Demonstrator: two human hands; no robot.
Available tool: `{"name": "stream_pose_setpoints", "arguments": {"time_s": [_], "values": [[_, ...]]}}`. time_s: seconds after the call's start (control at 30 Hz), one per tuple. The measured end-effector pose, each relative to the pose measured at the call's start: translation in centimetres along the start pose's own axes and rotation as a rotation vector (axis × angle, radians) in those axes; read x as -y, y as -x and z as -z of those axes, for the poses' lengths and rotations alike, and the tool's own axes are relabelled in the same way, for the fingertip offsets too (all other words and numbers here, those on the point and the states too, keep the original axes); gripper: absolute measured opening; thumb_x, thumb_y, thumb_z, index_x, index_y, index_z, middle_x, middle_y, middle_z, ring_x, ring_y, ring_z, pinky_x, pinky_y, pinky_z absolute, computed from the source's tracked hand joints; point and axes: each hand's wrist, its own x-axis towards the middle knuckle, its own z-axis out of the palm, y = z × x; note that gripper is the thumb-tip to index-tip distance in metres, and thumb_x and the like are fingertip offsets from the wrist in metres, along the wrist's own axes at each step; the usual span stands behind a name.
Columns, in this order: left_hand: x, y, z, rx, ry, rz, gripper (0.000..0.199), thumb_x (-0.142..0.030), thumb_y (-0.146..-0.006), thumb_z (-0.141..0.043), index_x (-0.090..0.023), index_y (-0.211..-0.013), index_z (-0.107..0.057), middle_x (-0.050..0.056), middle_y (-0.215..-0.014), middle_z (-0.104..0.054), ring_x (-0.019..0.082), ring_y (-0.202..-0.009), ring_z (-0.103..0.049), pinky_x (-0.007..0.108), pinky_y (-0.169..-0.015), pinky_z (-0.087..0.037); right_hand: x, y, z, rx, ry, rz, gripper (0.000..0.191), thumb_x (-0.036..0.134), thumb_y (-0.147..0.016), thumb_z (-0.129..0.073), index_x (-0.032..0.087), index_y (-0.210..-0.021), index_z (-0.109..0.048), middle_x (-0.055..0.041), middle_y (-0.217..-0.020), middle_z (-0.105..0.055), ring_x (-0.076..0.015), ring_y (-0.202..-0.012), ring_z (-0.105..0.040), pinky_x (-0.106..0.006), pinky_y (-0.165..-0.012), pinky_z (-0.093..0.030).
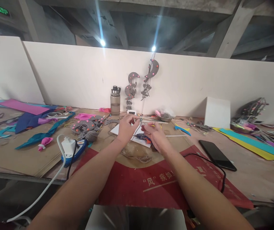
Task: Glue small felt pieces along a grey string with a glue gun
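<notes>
My left hand (pixel 126 127) is raised over the middle of the table, thumb and fingertips pinched on a thin grey cord (pixel 137 130) that hangs down. Close on its right, my right hand (pixel 155 134) has bent fingers drawn together; what is in them, if anything, is too small to make out. Below both hands lies a white sheet (pixel 116 129), with a small dark blue and orange item (pixel 141 137) partly hidden by my right hand. Loose pale strands (pixel 137 156) lie on the brown board in front of it.
Grey moon-shaped hangings (pixel 154 68) with pink dots hang on the white partition. A bottle (pixel 115 100) stands at the back. Grey yarn pieces (pixel 89 127) and a power strip (pixel 76 151) lie left; a phone (pixel 217 155), black cable (pixel 209 157) and blue-yellow cutter (pixel 182 130) lie right.
</notes>
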Motion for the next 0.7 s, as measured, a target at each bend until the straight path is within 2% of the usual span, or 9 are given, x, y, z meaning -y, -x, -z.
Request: {"name": "stream_pose_setpoints", "arguments": {"time_s": [0.1,0.17,0.27,0.33,0.43,0.57,0.7], "values": [[-0.5,0.6,-0.4,0.073,-0.016,-0.081,0.008,-0.016,-0.071,-0.063,-0.021,-0.074,-0.068,0.004,-0.086,-0.062,0.012,-0.068,-0.049,0.025,-0.069,-0.038,0.6,0.5,-1.1,0.115,-0.415,-0.176,0.033,0.030,-0.070,-0.063,0.024,-0.090,-0.037,0.0016,-0.079,-0.062,-0.0122,-0.062,-0.059,-0.032,-0.067,-0.049],[-0.6,0.8,-0.6,0.081,-0.035,-0.077,0.007,-0.017,-0.072,-0.062,-0.021,-0.075,-0.068,0.004,-0.085,-0.062,0.013,-0.069,-0.050,0.025,-0.069,-0.038,0.9,0.7,-1.3,0.102,-0.479,-0.168,0.034,0.030,-0.068,-0.065,0.025,-0.090,-0.038,0.0074,-0.067,-0.054,-0.0075,-0.049,-0.047,-0.027,-0.058,-0.047],[-0.5,1.0,-1.0,0.053,0.008,0.049,0.006,-0.023,-0.072,-0.063,-0.019,-0.074,-0.067,0.003,-0.074,-0.061,0.012,-0.065,-0.050,0.024,-0.065,-0.039,0.9,0.7,-1.1,-0.020,-0.357,-0.081,0.028,0.034,-0.070,-0.063,0.024,-0.085,-0.043,0.0095,-0.061,-0.041,-0.0056,-0.045,-0.031,-0.019,-0.045,-0.035],[-0.5,1.1,-1.2,0.053,0.093,0.165,0.010,-0.027,-0.071,-0.064,-0.018,-0.073,-0.067,0.001,-0.066,-0.060,0.011,-0.060,-0.049,0.024,-0.060,-0.038,0.7,0.5,-0.8,-0.071,-0.205,0.003,0.022,0.037,-0.072,-0.061,0.022,-0.081,-0.048,0.0071,-0.065,-0.041,-0.0069,-0.049,-0.033,-0.019,-0.044,-0.031],[-0.2,1.2,-1.5,0.085,0.219,0.289,0.015,-0.030,-0.069,-0.066,-0.016,-0.074,-0.066,0.000,-0.060,-0.058,0.010,-0.055,-0.049,0.023,-0.056,-0.039,0.3,0.3,-0.3,-0.094,0.008,0.120,0.017,0.037,-0.076,-0.056,0.020,-0.078,-0.052,0.0044,-0.067,-0.045,-0.0093,-0.056,-0.037,-0.022,-0.049,-0.033],[0.2,1.2,-1.8,0.111,0.315,0.338,0.018,-0.030,-0.068,-0.067,-0.014,-0.076,-0.064,0.001,-0.060,-0.059,0.009,-0.054,-0.051,0.023,-0.056,-0.041,0.2,0.3,0.0,-0.136,0.190,0.204,0.015,0.034,-0.077,-0.055,0.019,-0.077,-0.056,0.0043,-0.062,-0.044,-0.0100,-0.056,-0.036,-0.024,-0.054,-0.030],[0.6,1.3,-1.9,0.106,0.396,0.374,0.017,-0.029,-0.068,-0.067,-0.014,-0.074,-0.063,-0.001,-0.059,-0.057,0.008,-0.055,-0.050,0.022,-0.054,-0.040,0.3,0.2,0.1,-0.171,0.231,0.184,0.017,0.034,-0.076,-0.056,0.018,-0.075,-0.058,0.0043,-0.061,-0.046,-0.0100,-0.055,-0.035,-0.025,-0.054,-0.029]]}}
